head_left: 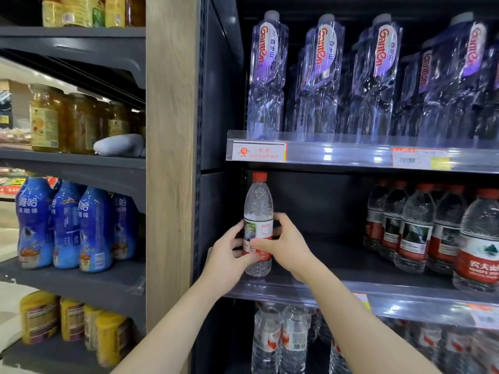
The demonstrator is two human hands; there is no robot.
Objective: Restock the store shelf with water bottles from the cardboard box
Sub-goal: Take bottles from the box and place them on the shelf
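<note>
A clear water bottle (258,209) with a red cap and a red-and-white label stands upright at the left end of the middle shelf (337,268). Both hands hold it around the label: my left hand (229,255) on its left side, my right hand (283,241) on its right side and front. Several matching red-capped bottles (432,228) stand in rows at the right of the same shelf, with a bare gap between them and the held bottle. The cardboard box is out of view.
Tall clear Ganten bottles (321,76) fill the shelf above. More water bottles (280,338) stand on the shelf below. A wooden upright (170,157) divides off the left rack, which holds blue bottles (67,225), amber jars (51,120) and yellow jars (73,322).
</note>
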